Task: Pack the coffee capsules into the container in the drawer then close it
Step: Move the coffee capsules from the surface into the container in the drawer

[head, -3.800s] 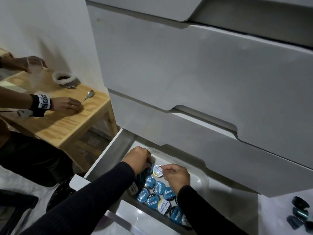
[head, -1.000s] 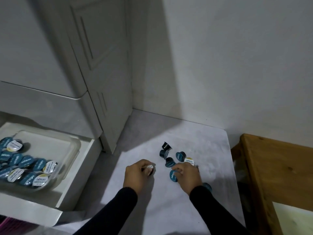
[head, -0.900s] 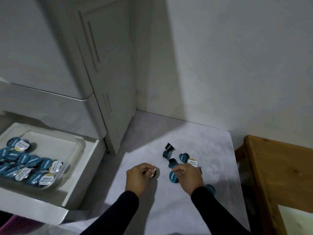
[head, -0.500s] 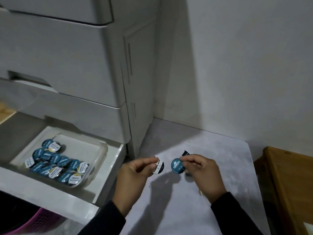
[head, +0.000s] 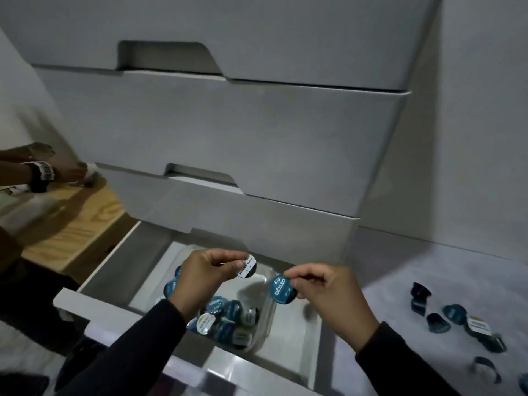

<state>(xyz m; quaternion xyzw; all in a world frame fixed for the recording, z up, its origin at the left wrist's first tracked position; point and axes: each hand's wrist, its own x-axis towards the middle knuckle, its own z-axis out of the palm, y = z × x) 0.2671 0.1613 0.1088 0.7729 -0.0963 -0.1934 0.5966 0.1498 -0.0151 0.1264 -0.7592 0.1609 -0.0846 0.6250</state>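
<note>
My left hand [head: 208, 274] pinches a coffee capsule with a black and white lid [head: 247, 270] above the clear plastic container [head: 264, 318]. My right hand [head: 328, 295] pinches a blue-lidded capsule [head: 282, 290] over the container's right rim. The container sits in the open bottom drawer [head: 297, 355] and holds several blue and white capsules [head: 225, 307], partly hidden by my left arm. More loose capsules [head: 454, 315] lie on the grey floor at the right.
The white chest's upper drawers [head: 228, 132] are closed above the open one. At the left, a wooden table [head: 77, 224] stands with another person's hand [head: 68, 170] over it. A white wall [head: 485, 110] rises at the right.
Both hands lifted a capsule each off the floor and carried them left, from beside the chest to above the container in the drawer. The view swung left with them.
</note>
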